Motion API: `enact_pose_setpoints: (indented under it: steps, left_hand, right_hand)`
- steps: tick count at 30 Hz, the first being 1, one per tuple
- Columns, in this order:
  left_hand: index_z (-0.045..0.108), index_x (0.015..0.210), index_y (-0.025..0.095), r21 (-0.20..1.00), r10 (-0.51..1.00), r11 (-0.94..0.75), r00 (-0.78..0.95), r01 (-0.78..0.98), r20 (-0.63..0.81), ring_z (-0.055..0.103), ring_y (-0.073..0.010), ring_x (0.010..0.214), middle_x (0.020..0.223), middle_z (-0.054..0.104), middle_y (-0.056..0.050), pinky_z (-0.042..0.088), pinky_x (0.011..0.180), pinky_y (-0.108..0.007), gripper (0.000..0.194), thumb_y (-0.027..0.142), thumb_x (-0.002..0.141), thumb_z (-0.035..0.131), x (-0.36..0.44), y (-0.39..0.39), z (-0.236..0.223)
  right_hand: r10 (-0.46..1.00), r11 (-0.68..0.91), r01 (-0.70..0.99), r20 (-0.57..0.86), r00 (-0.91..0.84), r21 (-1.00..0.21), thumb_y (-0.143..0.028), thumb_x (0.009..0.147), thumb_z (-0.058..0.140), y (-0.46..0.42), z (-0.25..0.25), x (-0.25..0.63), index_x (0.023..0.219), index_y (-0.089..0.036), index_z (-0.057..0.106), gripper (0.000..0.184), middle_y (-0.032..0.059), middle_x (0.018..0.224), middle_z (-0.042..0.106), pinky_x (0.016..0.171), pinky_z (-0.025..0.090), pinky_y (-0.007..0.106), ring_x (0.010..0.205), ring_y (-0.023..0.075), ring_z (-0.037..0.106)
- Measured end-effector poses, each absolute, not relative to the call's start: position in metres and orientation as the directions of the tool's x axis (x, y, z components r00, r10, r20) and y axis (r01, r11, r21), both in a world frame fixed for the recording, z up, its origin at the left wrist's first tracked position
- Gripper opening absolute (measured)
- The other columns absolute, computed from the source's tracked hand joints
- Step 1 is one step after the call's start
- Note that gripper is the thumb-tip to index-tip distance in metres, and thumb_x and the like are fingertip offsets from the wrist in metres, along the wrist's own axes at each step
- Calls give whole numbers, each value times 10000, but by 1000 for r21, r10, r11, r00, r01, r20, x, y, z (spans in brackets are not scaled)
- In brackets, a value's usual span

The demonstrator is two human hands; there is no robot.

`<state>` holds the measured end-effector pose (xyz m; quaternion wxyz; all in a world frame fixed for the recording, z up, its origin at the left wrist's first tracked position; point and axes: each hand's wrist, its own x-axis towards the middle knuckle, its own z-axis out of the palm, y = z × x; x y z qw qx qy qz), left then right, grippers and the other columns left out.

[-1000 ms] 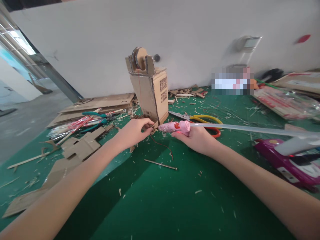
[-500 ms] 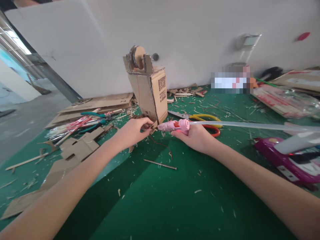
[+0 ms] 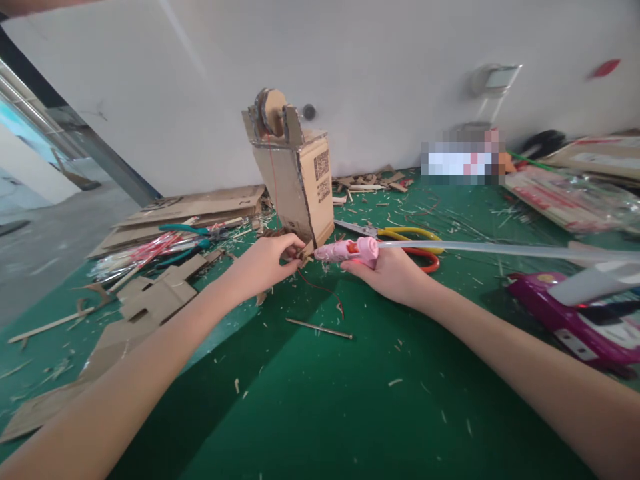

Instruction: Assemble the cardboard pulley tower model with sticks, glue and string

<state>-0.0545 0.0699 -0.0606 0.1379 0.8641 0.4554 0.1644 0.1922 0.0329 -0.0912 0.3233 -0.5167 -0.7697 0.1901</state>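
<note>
My right hand (image 3: 393,270) is closed around a pink hot glue gun (image 3: 345,251), with a long translucent glue stick (image 3: 490,248) running out of its back. The nozzle points left, at the small cardboard piece (image 3: 306,252) pinched in my left hand (image 3: 277,259). Just behind stands a tall cardboard box (image 3: 295,187), tilted in the picture, with a cardboard wheel (image 3: 273,112) between uprights on top. A red string (image 3: 273,170) hangs down the box's front. Another length of red string (image 3: 323,288) lies curled on the green table below my left hand.
A long nail (image 3: 320,329) lies in front of my hands. Scissors (image 3: 410,237) with yellow and red handles are behind the glue gun. Teal-handled pliers (image 3: 185,243), sticks and cardboard scraps (image 3: 160,293) cover the left; a purple power strip (image 3: 565,320) is at right.
Both hands hold nearly the same pose, glue gun tip still at the cardboard piece. The whole view has shifted slightly.
</note>
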Motion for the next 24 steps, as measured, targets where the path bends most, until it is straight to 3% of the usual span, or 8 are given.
enact_pose_setpoints:
  steps: [9,15,24]
  left_hand:
    - [569,1054,269,370,832,-548,536,750,145,646,-172,912,982,693,0,495,772,-306,237,271,817,559,-52,68,-60]
    - [554,1042,248,358,823,-562,545,745,158,641,-175,918,988,687,-11,486,752,-296,227,248,815,559,-50,67,-60]
    - [546,1034,236,331,809,-585,559,740,182,635,-197,899,978,676,-35,487,738,-314,216,299,828,554,-50,67,-63]
  right_hand:
    - [906,418,656,345,-247,-628,-547,815,518,34,-92,191,623,-201,475,398,-21,568,511,526,351,268,542,121,461]
    - [925,376,660,299,-233,-650,-561,807,517,35,-94,191,626,-198,497,406,-25,548,494,510,342,271,524,119,442]
    - [896,443,576,364,-254,-687,-520,814,536,34,-90,190,622,-199,488,377,-27,570,500,524,357,265,527,110,438]
